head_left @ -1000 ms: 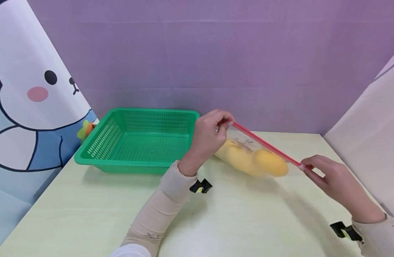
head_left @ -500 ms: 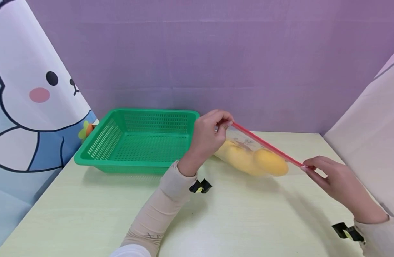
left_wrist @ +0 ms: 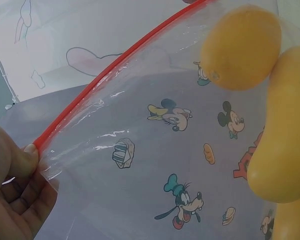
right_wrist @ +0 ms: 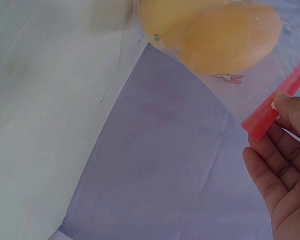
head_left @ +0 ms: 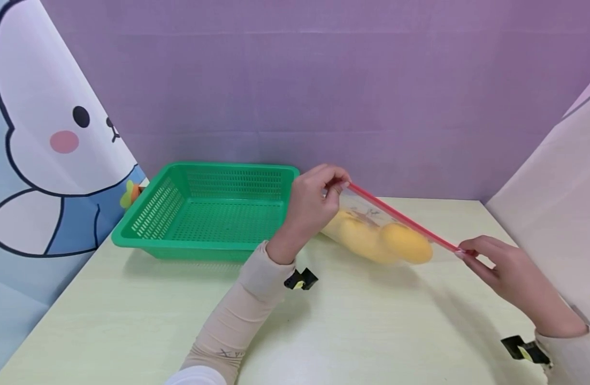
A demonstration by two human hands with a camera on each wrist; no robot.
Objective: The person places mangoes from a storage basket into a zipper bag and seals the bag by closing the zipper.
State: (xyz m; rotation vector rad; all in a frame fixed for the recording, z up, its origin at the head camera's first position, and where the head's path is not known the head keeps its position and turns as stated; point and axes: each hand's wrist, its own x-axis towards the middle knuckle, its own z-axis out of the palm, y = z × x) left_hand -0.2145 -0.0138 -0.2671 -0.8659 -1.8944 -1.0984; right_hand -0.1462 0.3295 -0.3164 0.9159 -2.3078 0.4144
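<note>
A clear zip bag (left_wrist: 140, 115) with a red zip strip (head_left: 400, 216) and cartoon prints hangs between both hands, tilted down to the right. Inside lie several smooth yellow fruits, mango-like, one rounder fruit (head_left: 405, 243) nearest the strip's right part. My left hand (head_left: 316, 200) pinches the strip's upper left end between thumb and fingers. At the lower right end, my right hand (head_left: 511, 272) pinches the strip; in the right wrist view a small white bit (right_wrist: 275, 106) shows at its thumb, and whether that is a slider or a nail I cannot tell.
A green perforated basket (head_left: 222, 219) stands on the pale table (head_left: 362, 326), left of the bag. An orange and green object (head_left: 131, 195) pokes out behind its left side. A white round lid-like thing (head_left: 196, 376) sits at the bottom edge. A purple cloth backs the table.
My right hand has slid slightly right and down along the red strip to its end. My left hand and the fruits have stayed almost still.
</note>
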